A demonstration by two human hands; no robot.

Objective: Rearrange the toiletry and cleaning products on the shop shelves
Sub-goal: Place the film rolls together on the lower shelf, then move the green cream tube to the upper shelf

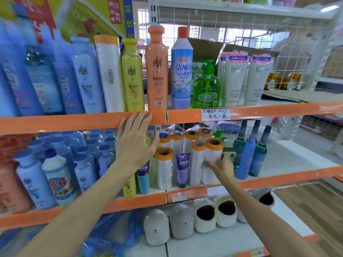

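Several white rolls with orange ends stand on the middle shelf [278, 178]. My right hand [220, 166] grips the front right roll [213, 154] around its middle, upright on the shelf. My left hand [136, 140] is spread open in front of the upper shelf's orange edge [74, 123], fingertips touching it, holding nothing. A purple tube [182, 168] stands among the rolls. On the upper shelf stand a yellow bottle [132, 76], an orange bottle [156, 71], a blue toilet cleaner bottle [181, 71] and a green pump bottle [206, 88].
Blue bottles [83, 154] and a white "84" bottle [59, 179] crowd the middle shelf's left. Three dark tall bottles [250, 151] stand right of the rolls. White tubes [245, 78] fill the upper right. Slippers [204, 217] sit on the bottom shelf. Wire mesh backs the shelves.
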